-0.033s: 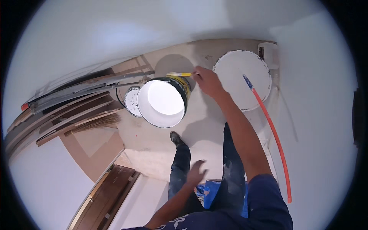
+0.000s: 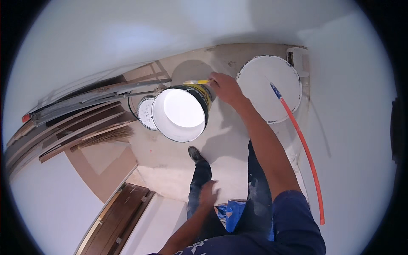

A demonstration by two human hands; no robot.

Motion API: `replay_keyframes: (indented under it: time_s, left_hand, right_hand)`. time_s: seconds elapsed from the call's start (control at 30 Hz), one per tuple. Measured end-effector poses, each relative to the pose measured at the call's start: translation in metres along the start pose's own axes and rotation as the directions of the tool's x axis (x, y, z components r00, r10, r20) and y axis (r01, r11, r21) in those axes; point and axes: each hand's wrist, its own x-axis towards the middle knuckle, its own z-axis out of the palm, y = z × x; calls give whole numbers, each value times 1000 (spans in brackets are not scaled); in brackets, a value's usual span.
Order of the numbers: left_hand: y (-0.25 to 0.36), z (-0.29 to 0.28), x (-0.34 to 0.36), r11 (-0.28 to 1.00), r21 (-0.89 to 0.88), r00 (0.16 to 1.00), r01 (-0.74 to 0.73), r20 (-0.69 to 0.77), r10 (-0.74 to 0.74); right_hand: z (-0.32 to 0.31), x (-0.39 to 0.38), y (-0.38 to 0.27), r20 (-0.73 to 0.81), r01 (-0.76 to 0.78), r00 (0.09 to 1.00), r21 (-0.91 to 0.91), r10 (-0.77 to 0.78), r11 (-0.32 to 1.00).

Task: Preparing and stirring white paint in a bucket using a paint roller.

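Note:
My right hand is closed on a yellow-handled tool, held at the far rim of a bucket with white paint inside and a dark and yellow outside. My left hand hangs low in front of my left leg, slightly blurred, fingers apart and holding nothing. A round white lid or tub top lies to the right, with a long orange pole with a blue end reaching over it. A smaller speckled white lid sits left of the bucket.
Stacked boards and metal lengths lie along the left wall, beside a wooden door. White walls border the back and right. My shoe is on the floor below the bucket. A white container stands in the back corner; blue plastic lies behind my legs.
My right hand has shifted slightly left with the yellow tool. My left hand has moved a little to the left.

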Motion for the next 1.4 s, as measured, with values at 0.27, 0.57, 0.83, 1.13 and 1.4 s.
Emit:
replay_keyframes:
  time_s: [0.27,0.57,0.83,1.13,1.4]
  left_hand:
    - [-113,-33,-76,804,76,801,590,64,-595]
    - [-90,-30,-49,636,212,661,742,-71,-747]
    - [-83,-40,-38,579,211,606,787,-92,-790]
    - [-88,-34,-35,577,219,607,787,-103,-788]
    - [-96,-29,-35,592,208,620,779,-110,-777]
  right_hand:
    - [80,44,-3,153,181,977,-226,-149,957]
    - [77,8,16,32,72,997,-237,-67,969]
    - [81,39,-9,50,122,993,-322,-112,939]
    - [68,-20,29,85,60,995,-218,-43,974]
    - [84,-124,39,-56,-190,981,-49,188,980]
